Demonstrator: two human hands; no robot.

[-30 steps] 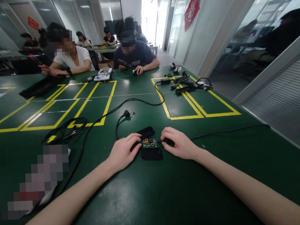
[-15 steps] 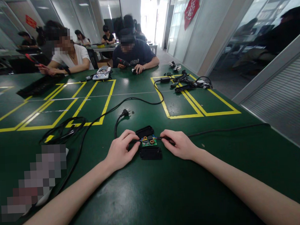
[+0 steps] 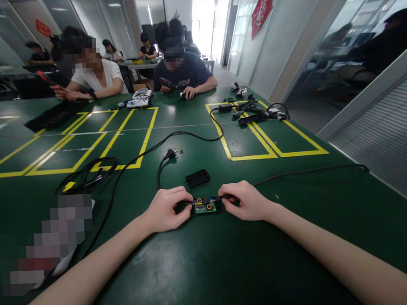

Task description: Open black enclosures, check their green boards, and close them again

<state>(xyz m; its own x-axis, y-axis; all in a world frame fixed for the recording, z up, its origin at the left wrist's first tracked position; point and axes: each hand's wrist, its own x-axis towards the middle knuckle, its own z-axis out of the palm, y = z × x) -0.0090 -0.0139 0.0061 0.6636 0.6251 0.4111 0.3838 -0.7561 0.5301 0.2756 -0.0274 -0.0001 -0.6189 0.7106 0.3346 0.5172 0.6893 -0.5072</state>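
Observation:
A small green circuit board (image 3: 205,208) with copper coils lies over a black case half (image 3: 218,210), whose edges show around it. I cannot tell whether it is fully seated. My left hand (image 3: 170,210) pinches the black cable at the board's left end. At the right end, my right hand (image 3: 242,201) is closed on the other black cable (image 3: 228,197). Thin blue wires show at both ends of the board. Just beyond it the other black case half (image 3: 198,178) rests on the table, hollow side up.
A plug (image 3: 170,154) lies beyond my left hand. Coiled cable (image 3: 89,173) and a long cord run along the left. More cables and adapters (image 3: 252,112) are heaped at the far right. Two people sit across the green table (image 3: 202,269), which has yellow tape outlines.
Both hands have moved nearer to me with the cables and the board. The board was between the two case halves; now it is over the near one. The far half stays behind.

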